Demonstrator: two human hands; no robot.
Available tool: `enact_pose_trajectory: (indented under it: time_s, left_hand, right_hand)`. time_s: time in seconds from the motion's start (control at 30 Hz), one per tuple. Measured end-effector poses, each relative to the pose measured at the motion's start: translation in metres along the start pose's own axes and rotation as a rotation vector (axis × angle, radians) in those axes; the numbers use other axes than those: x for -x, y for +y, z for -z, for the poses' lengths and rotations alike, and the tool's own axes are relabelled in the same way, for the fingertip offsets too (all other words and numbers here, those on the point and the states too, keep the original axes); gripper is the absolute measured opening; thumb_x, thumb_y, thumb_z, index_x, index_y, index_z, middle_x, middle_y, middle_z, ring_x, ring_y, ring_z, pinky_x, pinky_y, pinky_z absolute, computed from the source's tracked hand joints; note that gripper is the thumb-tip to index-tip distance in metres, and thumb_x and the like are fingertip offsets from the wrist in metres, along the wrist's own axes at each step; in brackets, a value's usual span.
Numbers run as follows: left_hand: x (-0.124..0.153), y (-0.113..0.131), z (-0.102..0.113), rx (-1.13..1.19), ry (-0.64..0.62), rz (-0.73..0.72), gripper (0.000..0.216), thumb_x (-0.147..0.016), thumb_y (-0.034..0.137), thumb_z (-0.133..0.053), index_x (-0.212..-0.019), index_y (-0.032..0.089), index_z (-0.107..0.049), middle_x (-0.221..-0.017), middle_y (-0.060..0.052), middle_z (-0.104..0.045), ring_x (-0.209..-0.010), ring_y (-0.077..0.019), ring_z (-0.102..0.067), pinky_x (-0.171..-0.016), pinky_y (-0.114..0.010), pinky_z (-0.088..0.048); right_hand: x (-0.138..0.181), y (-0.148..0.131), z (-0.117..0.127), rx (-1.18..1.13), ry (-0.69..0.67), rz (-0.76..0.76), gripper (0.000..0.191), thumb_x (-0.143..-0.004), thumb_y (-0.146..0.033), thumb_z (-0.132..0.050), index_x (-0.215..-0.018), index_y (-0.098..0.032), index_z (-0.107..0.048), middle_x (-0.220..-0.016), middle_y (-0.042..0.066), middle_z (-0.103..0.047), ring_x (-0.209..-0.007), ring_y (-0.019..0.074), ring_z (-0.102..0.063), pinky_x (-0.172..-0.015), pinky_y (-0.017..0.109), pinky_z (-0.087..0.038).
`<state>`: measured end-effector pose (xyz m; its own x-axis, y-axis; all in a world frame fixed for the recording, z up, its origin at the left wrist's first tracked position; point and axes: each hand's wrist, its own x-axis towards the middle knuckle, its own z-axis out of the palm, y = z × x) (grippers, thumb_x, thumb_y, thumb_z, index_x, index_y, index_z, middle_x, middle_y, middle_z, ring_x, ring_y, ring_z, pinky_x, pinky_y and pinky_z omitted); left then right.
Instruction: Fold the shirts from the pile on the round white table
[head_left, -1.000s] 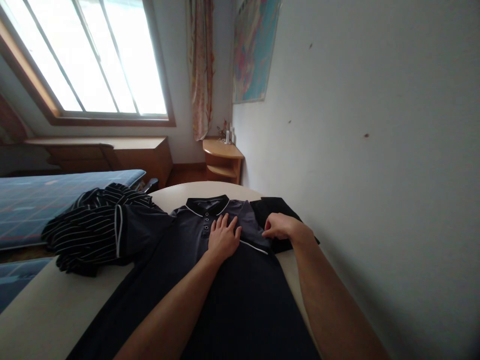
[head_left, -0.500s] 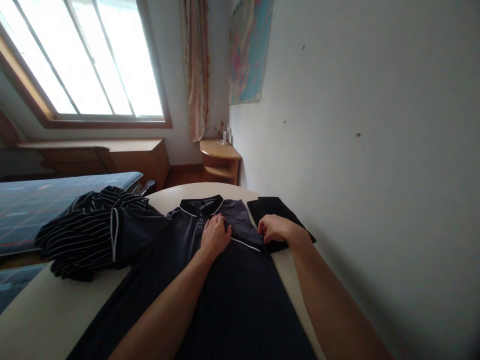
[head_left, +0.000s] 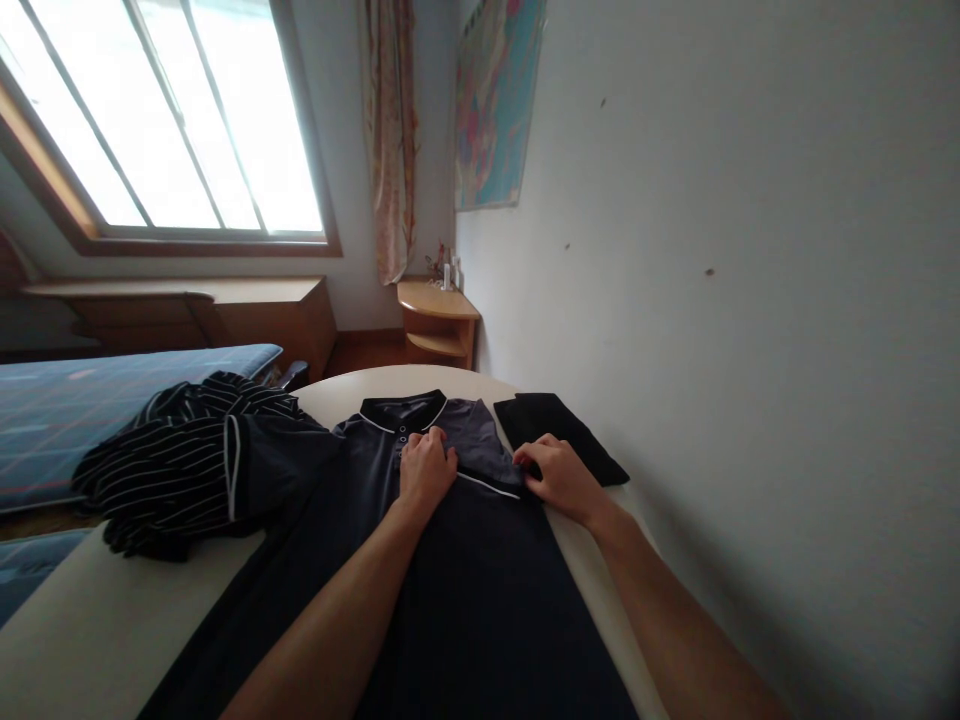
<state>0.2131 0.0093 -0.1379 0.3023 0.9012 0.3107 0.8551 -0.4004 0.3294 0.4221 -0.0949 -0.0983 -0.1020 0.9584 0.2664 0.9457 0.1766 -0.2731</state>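
Observation:
A dark navy polo shirt (head_left: pixel 465 590) with white trim lies front-up on a round cream table (head_left: pixel 105 620). Its right sleeve (head_left: pixel 484 460) is folded in over the chest. My left hand (head_left: pixel 424 468) rests on the chest just below the buttons, fingers curled and pressed on the folded sleeve's inner edge. My right hand (head_left: pixel 561 478) lies at the shirt's right shoulder, its fingertips closed on the fold of the sleeve. The shirt's left sleeve (head_left: pixel 262 465) is spread out flat.
A folded black garment (head_left: pixel 559 425) lies just beyond my right hand near the wall. A crumpled black striped garment (head_left: pixel 165 465) sits at the table's left. Behind are a blue bed (head_left: pixel 90 400), a wooden corner shelf (head_left: pixel 439 320) and a window.
My left hand's fingers went from spread flat to curled on the shirt. My right hand slid slightly toward me along the fold, off the black garment.

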Motion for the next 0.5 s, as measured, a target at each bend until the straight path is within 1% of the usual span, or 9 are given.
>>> enact_pose_trajectory:
  time_s: [0.1, 0.2, 0.3, 0.37, 0.5]
  left_hand:
    - [0.001, 0.001, 0.002, -0.045, -0.008, 0.027, 0.017, -0.09, 0.034, -0.054, -0.095, 0.019, -0.061, -0.093, -0.011, -0.07, -0.103, -0.0309, -0.057, -0.09, -0.043, -0.041]
    - [0.002, 0.002, 0.003, -0.068, -0.017, 0.03, 0.023, -0.09, 0.038, -0.053, -0.086, 0.018, -0.062, -0.096, -0.013, -0.07, -0.105, -0.0331, -0.056, -0.092, -0.046, -0.039]
    - [0.003, 0.003, 0.003, -0.065, -0.029, 0.02, 0.022, -0.091, 0.037, -0.053, -0.084, 0.018, -0.063, -0.102, -0.014, -0.069, -0.108, -0.0329, -0.055, -0.092, -0.046, -0.041]
    - [0.003, 0.003, 0.003, -0.05, -0.034, 0.015, 0.021, -0.091, 0.035, -0.053, -0.084, 0.019, -0.063, -0.103, -0.012, -0.069, -0.107, -0.0312, -0.055, -0.091, -0.044, -0.042]
    - [0.0, 0.001, 0.002, -0.003, -0.025, 0.045, 0.023, -0.094, 0.031, -0.048, -0.08, 0.02, -0.062, -0.094, -0.008, -0.07, -0.1, -0.0269, -0.058, -0.087, -0.04, -0.044]
  right_hand:
    - [0.006, 0.007, -0.003, -0.003, 0.068, 0.018, 0.02, -0.084, -0.015, -0.06, -0.097, -0.025, -0.071, -0.092, 0.002, -0.072, -0.1, 0.0214, -0.056, -0.089, 0.034, -0.035]
    - [0.008, 0.013, -0.006, -0.004, 0.089, 0.028, 0.018, -0.087, -0.017, -0.059, -0.097, -0.025, -0.072, -0.097, 0.003, -0.072, -0.103, 0.0223, -0.054, -0.091, 0.035, -0.035]
    - [0.007, 0.017, -0.01, 0.004, 0.088, 0.043, 0.017, -0.086, -0.017, -0.06, -0.094, -0.025, -0.072, -0.1, 0.003, -0.071, -0.107, 0.0226, -0.053, -0.092, 0.036, -0.035]
    - [0.007, 0.018, -0.012, 0.005, 0.082, 0.056, 0.018, -0.086, -0.016, -0.06, -0.093, -0.025, -0.073, -0.101, 0.004, -0.071, -0.108, 0.0226, -0.052, -0.092, 0.036, -0.035]
    - [0.008, 0.019, -0.013, -0.008, 0.052, 0.074, 0.021, -0.085, -0.015, -0.059, -0.093, -0.027, -0.076, -0.099, 0.004, -0.07, -0.109, 0.0231, -0.052, -0.092, 0.037, -0.037]
